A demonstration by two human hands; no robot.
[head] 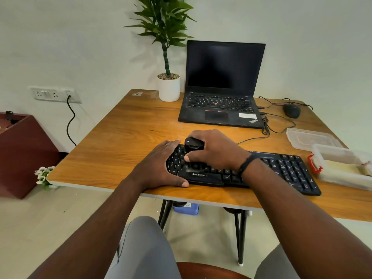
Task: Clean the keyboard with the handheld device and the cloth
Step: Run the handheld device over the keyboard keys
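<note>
A black Zebronics keyboard [281, 168] lies along the near edge of the wooden table [124, 133]. My right hand [215, 150] grips a small black handheld device [192, 147], held upright with its lower end down on the keys left of centre. My left hand [161, 164] rests flat on the keyboard's left end, fingers straight across the top corner and thumb along the front edge. No cloth is plainly visible.
An open black laptop [221, 87] stands at the back, a potted plant [168, 85] to its left, a wired mouse [291, 110] to its right. A clear lid [310, 137] and a plastic box [342, 166] sit at the right edge.
</note>
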